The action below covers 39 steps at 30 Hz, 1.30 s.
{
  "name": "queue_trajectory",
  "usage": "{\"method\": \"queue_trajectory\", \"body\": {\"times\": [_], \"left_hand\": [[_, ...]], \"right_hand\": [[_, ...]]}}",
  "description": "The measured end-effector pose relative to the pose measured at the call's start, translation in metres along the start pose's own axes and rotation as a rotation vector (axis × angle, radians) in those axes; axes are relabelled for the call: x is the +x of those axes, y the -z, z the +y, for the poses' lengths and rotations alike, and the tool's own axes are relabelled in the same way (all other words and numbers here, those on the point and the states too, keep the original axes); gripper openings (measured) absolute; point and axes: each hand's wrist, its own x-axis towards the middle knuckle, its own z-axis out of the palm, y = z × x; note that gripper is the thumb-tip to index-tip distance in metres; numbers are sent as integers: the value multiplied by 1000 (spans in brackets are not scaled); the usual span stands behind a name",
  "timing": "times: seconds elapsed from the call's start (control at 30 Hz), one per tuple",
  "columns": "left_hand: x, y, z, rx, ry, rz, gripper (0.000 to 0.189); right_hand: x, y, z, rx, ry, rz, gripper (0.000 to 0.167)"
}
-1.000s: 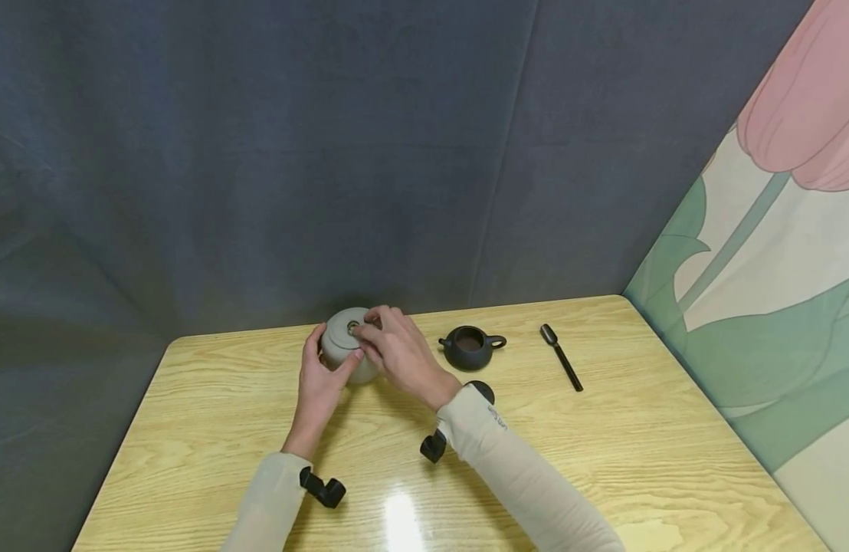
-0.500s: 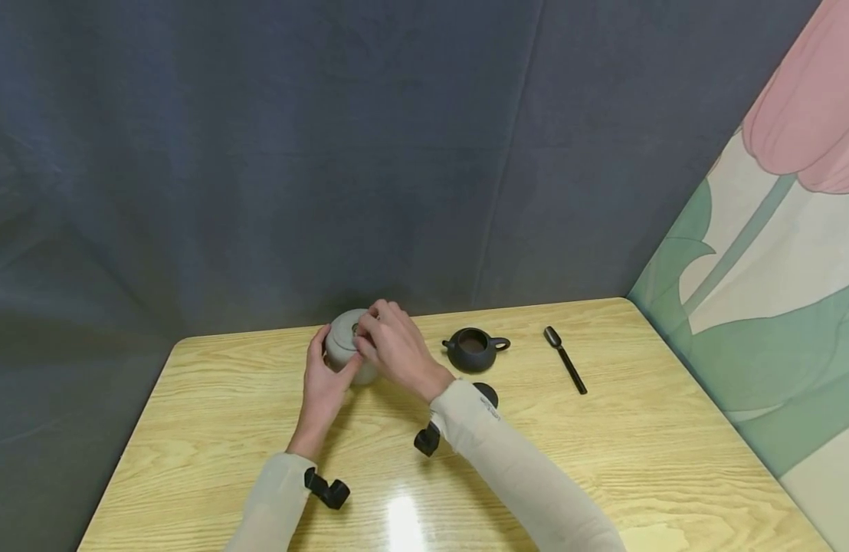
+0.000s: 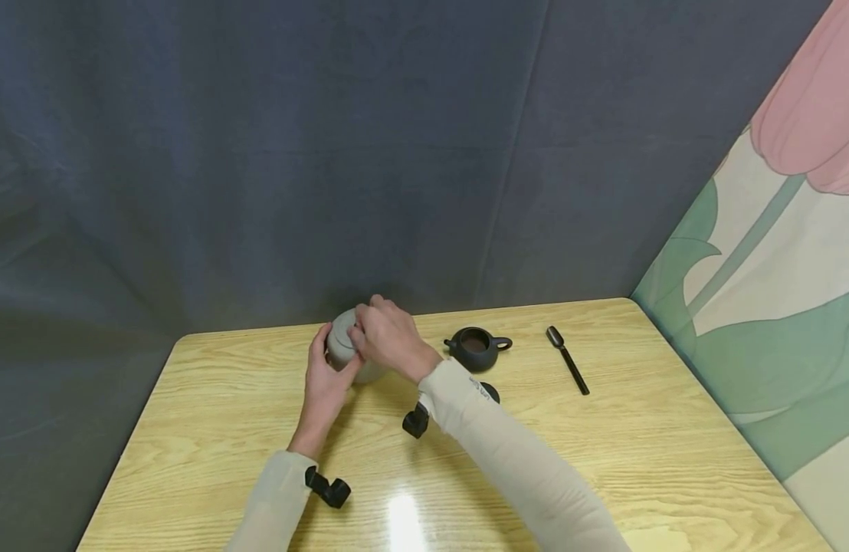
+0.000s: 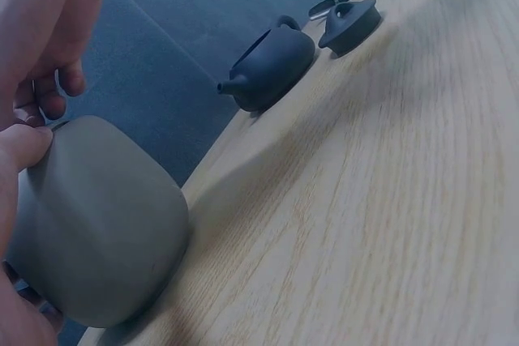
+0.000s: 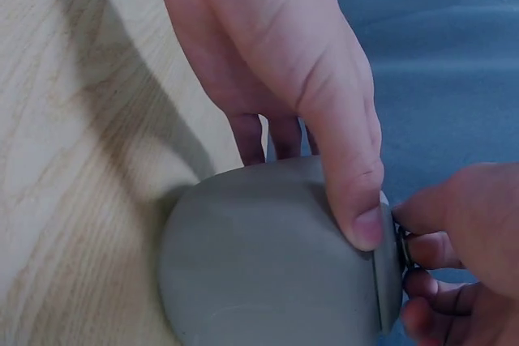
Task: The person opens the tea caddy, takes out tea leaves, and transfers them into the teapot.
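Note:
A rounded grey lidded jar (image 3: 342, 341) stands near the table's back edge. My left hand (image 3: 322, 383) grips its left side; in the right wrist view the left thumb (image 5: 366, 224) lies against the jar close to the lid (image 5: 391, 281). My right hand (image 3: 391, 337) is over the lid with curled fingers, pinching a small metal piece at its centre, which the fingers mostly hide. The lid sits on the jar, covering its mouth. Seen from the left wrist, the jar's smooth side (image 4: 105, 224) rests on the wood.
Right of the jar is a dark teapot (image 3: 474, 362), uncovered, its spout toward the jar. Its small lid (image 4: 353, 28) lies on the table nearby, partly behind the right sleeve in the head view. A black scoop (image 3: 572, 370) lies farther right. A dark curtain (image 3: 328, 153) hangs behind.
My right hand has turned on the jar's lid, its fingers curling more and its wrist shifting left and up. The left hand keeps its grip on the jar. The head view has shifted slightly.

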Motion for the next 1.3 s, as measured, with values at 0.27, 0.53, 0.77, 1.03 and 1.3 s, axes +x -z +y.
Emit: {"method": "queue_trajectory", "body": {"times": [0.27,0.53,0.77,1.03,1.3], "left_hand": [[1,0,0,7,9,-2,88],[1,0,0,12,7,-8,90],[0,-1,0,1,6,-4,92],[0,-2,0,4,5,5,91],[-2,-2,1,-25,-1,-9,89]], "right_hand": [[6,3,-1,56,-81,-70,22],[9,4,0,211,-221,-105,24],[12,8,-1,198,-255,-138,24],[16,12,-5,247,-292,-140,18],[18,15,-6,172,-236,-134,19]]}}
